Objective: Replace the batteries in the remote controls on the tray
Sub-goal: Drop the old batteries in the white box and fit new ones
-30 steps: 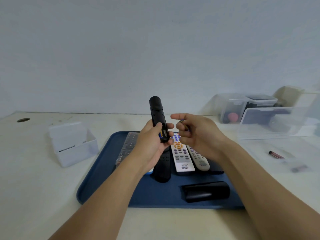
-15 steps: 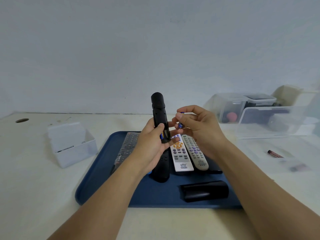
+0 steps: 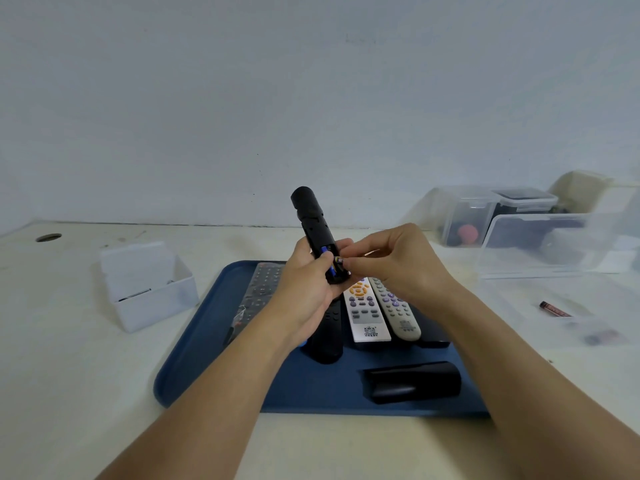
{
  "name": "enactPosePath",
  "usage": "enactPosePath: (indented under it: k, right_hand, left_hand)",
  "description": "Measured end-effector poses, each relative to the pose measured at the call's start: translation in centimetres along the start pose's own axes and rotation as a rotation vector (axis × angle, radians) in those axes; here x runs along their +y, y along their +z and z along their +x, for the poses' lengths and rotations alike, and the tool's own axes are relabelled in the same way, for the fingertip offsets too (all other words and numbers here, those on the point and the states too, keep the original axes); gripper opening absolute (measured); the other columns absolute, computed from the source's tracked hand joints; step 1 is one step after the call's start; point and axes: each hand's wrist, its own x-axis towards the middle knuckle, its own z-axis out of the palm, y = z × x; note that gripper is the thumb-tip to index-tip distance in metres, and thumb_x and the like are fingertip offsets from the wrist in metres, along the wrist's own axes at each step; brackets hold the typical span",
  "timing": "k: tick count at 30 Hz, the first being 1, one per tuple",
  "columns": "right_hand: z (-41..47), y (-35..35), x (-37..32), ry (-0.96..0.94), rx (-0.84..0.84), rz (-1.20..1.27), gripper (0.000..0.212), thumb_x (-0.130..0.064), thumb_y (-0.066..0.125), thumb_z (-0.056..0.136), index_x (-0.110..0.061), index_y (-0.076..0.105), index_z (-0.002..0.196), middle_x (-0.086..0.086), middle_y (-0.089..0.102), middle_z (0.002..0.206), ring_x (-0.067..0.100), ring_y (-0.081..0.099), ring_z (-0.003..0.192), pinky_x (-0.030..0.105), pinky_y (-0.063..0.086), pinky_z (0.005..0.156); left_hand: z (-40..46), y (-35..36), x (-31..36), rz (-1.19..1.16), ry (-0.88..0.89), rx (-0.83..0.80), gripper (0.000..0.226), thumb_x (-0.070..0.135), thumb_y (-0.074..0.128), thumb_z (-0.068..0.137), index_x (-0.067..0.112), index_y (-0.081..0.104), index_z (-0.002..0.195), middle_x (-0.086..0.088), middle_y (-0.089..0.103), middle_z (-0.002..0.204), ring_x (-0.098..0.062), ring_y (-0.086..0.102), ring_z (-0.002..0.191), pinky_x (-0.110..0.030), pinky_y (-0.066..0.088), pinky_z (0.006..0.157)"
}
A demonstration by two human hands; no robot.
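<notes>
My left hand (image 3: 306,289) grips a black remote (image 3: 311,223) almost upright above the blue tray (image 3: 194,358), its open battery bay facing me with a blue battery inside. My right hand (image 3: 394,265) pinches a small battery (image 3: 339,260) at the bay's lower end, touching the remote. On the tray lie a white remote (image 3: 365,313), a grey remote (image 3: 394,308), a black remote (image 3: 327,337), a remote in a clear sleeve (image 3: 258,292) and a loose black battery cover (image 3: 412,381).
A white open box (image 3: 145,285) stands left of the tray. Clear plastic containers (image 3: 533,247) sit at the back right. A loose dark red battery (image 3: 554,309) and a clear lid lie on the table right of the tray.
My right hand has swung in from beside the remote and lowered the small battery to the open bay. My left hand has kept hold of the remote, tilting it slightly.
</notes>
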Motion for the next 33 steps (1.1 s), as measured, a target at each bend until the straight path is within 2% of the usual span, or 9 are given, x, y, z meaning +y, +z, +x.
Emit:
enactPosePath:
  k: [3, 5, 8, 13, 17, 20, 24, 30, 33]
  right_hand:
    - [-0.3, 0.7, -0.2, -0.088, 0.079, -0.193, 0.011, -0.001, 0.078, 0.081, -0.009, 0.082, 0.085, -0.006, 0.073, 0.064, 0.0, 0.058, 0.046, 0.01, 0.04, 0.046]
    - [-0.5, 1.7, -0.1, -0.199, 0.104, -0.375, 0.013, -0.004, 0.077, 0.082, -0.014, 0.083, 0.085, -0.001, 0.073, 0.072, 0.009, 0.065, 0.062, 0.023, 0.048, 0.056]
    - [-0.7, 2.8, 0.0, -0.325, 0.055, -0.532, 0.019, -0.002, 0.067, 0.088, -0.013, 0.082, 0.093, -0.011, 0.062, 0.078, 0.015, 0.06, 0.077, 0.019, 0.044, 0.066]
    - [-0.2, 1.8, 0.4, -0.247, -0.132, -0.418, 0.025, -0.003, 0.065, 0.092, -0.018, 0.078, 0.108, -0.005, 0.06, 0.1, 0.001, 0.059, 0.099, 0.027, 0.051, 0.085]
    - [0.1, 1.0, 0.6, -0.17, -0.098, -0.253, 0.028, -0.004, 0.08, 0.081, -0.02, 0.08, 0.103, -0.005, 0.068, 0.095, 0.019, 0.067, 0.103, 0.04, 0.055, 0.092]
    - [0.4, 0.7, 0.9, -0.089, -0.039, -0.139, 0.032, -0.005, 0.087, 0.072, -0.015, 0.08, 0.101, -0.001, 0.074, 0.09, 0.02, 0.072, 0.086, 0.035, 0.058, 0.086]
    - [0.4, 0.7, 1.2, -0.046, -0.047, -0.029, 0.031, -0.007, 0.088, 0.07, -0.014, 0.081, 0.099, 0.008, 0.07, 0.073, 0.01, 0.058, 0.066, 0.023, 0.05, 0.069]
    - [0.7, 0.2, 1.9, 0.087, 0.037, 0.139, 0.043, -0.009, 0.092, 0.064, -0.011, 0.073, 0.102, -0.005, 0.045, 0.053, 0.023, 0.057, 0.076, 0.033, 0.052, 0.073]
    - [0.7, -0.4, 2.0, 0.152, -0.031, 0.136, 0.04, -0.006, 0.09, 0.068, -0.003, 0.069, 0.102, -0.013, 0.045, 0.043, 0.02, 0.063, 0.072, 0.015, 0.044, 0.054]
  left_hand:
    - [-0.1, -0.1, -0.2, 0.019, 0.008, 0.003, 0.031, -0.002, 0.04, 0.105, 0.011, 0.054, 0.129, -0.012, 0.065, 0.129, -0.021, 0.072, 0.103, -0.038, 0.06, 0.083]
    - [0.0, -0.2, -0.3, 0.031, 0.012, 0.007, 0.032, -0.004, 0.039, 0.104, 0.012, 0.053, 0.129, -0.012, 0.064, 0.131, -0.019, 0.073, 0.099, -0.038, 0.059, 0.085]
    - [0.2, -0.5, -0.2, 0.008, 0.003, 0.038, 0.036, -0.005, 0.039, 0.103, 0.01, 0.051, 0.133, -0.016, 0.064, 0.131, -0.022, 0.074, 0.092, -0.038, 0.058, 0.082]
    - [0.4, -0.8, 0.1, -0.057, -0.014, 0.07, 0.038, -0.006, 0.039, 0.102, 0.008, 0.051, 0.135, -0.019, 0.064, 0.131, -0.03, 0.069, 0.1, -0.046, 0.057, 0.09]
    - [0.2, -0.6, -0.1, -0.057, -0.041, 0.038, 0.037, -0.005, 0.038, 0.103, 0.005, 0.051, 0.136, -0.021, 0.066, 0.129, -0.03, 0.072, 0.099, -0.038, 0.058, 0.077]
    - [0.0, -0.5, -0.1, -0.052, -0.04, -0.005, 0.037, -0.004, 0.036, 0.104, 0.005, 0.051, 0.136, -0.023, 0.066, 0.128, -0.032, 0.072, 0.106, -0.038, 0.059, 0.081]
    - [-0.2, -0.4, -0.2, -0.041, -0.032, -0.043, 0.036, -0.004, 0.035, 0.105, 0.006, 0.051, 0.135, -0.022, 0.066, 0.121, -0.028, 0.074, 0.103, -0.043, 0.058, 0.092]
    - [-0.6, 0.2, 0.0, -0.066, -0.046, -0.125, 0.034, -0.001, 0.034, 0.108, 0.009, 0.05, 0.137, -0.023, 0.069, 0.123, -0.03, 0.071, 0.112, -0.045, 0.058, 0.095]
    - [-0.9, 0.3, 0.0, -0.062, -0.08, -0.157, 0.03, -0.001, 0.035, 0.108, 0.007, 0.054, 0.13, -0.022, 0.072, 0.116, -0.03, 0.071, 0.11, -0.041, 0.061, 0.088]
